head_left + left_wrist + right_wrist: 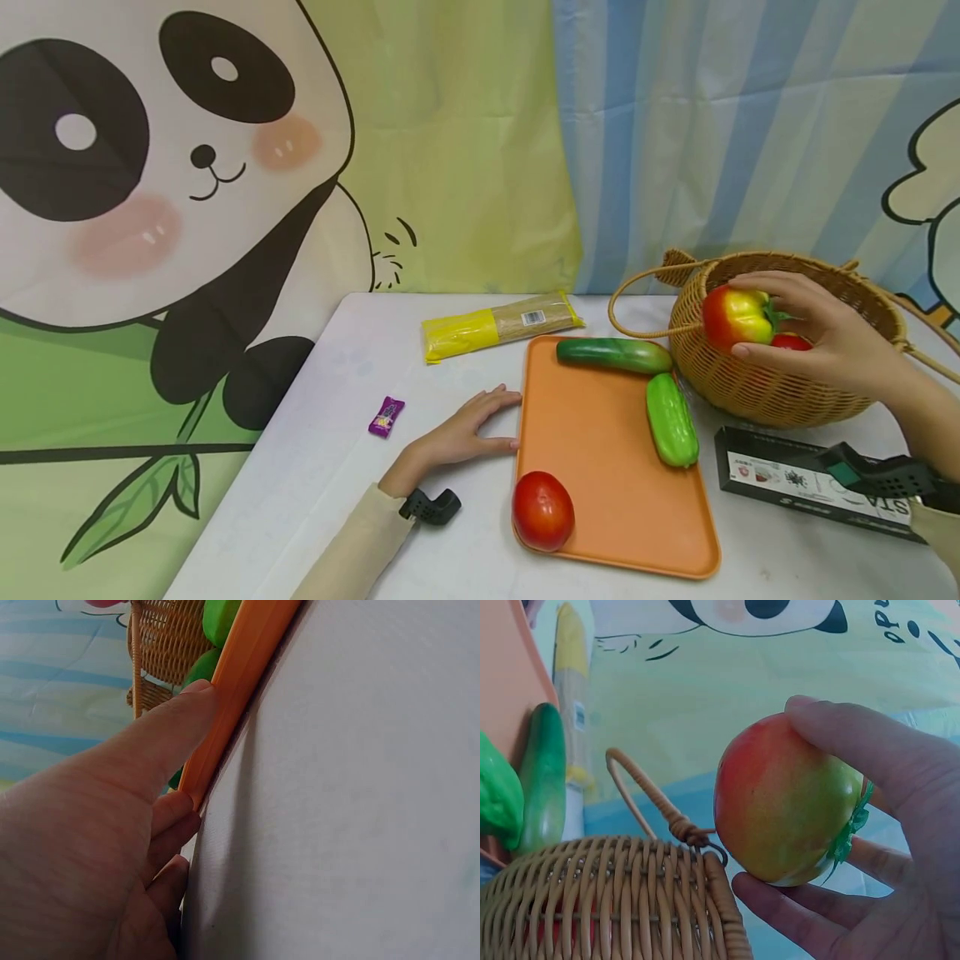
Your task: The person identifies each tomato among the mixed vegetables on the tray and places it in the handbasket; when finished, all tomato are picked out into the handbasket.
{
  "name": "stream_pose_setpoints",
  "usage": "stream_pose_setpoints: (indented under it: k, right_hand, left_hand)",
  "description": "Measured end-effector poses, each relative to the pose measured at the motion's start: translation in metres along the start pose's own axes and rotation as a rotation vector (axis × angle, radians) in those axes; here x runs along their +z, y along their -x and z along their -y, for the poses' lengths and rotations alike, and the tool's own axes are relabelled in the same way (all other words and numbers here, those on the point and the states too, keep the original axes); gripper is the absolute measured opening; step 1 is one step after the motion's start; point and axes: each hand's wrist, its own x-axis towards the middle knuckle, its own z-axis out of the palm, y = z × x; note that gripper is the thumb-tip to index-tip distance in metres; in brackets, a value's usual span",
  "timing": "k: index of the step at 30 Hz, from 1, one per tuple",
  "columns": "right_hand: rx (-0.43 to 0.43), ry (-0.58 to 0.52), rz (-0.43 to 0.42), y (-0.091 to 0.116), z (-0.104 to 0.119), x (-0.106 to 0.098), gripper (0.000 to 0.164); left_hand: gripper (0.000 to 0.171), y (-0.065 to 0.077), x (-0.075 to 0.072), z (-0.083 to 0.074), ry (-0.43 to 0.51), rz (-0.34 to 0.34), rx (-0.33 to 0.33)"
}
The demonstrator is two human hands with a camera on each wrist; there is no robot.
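Note:
My right hand (840,342) grips a red-and-yellow tomato (738,318) with a green leafy top, fingers on one side and thumb on the other. In the right wrist view the tomato (784,802) is beside the rim of the wicker basket (630,892). Inside the basket (780,400), another red item (791,342) partly shows. My left hand (468,429) rests at the left edge of the orange tray (600,467), thumb and fingertips touching it. On the tray lie a red tomato (543,512), a cucumber (615,355) and a light green pepper-like vegetable (672,421).
A yellow pack of noodles (498,325) lies behind the tray. To the left is a small purple wrapped packet (386,417). A black-and-white box (810,483) sits in front of the basket, whose looped handle (617,312) reaches toward the tray. A printed curtain (465,150) hangs behind the table.

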Motion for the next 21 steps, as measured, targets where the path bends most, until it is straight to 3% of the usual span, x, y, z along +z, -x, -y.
stream_pose_setpoints:
  k: [12, 21]
  right_hand:
    - [0.092, -0.048, -0.005, -0.005, -0.023, -0.013, 0.071]
    - [0.267, -0.06, 0.053, -0.007, -0.047, -0.019, 0.071]
  left_hand:
    - [0.071, 0.0, 0.0, 0.002, 0.008, 0.002, -0.011]
    - [0.071, 0.0, 0.0, 0.001, 0.0, 0.0, -0.011]
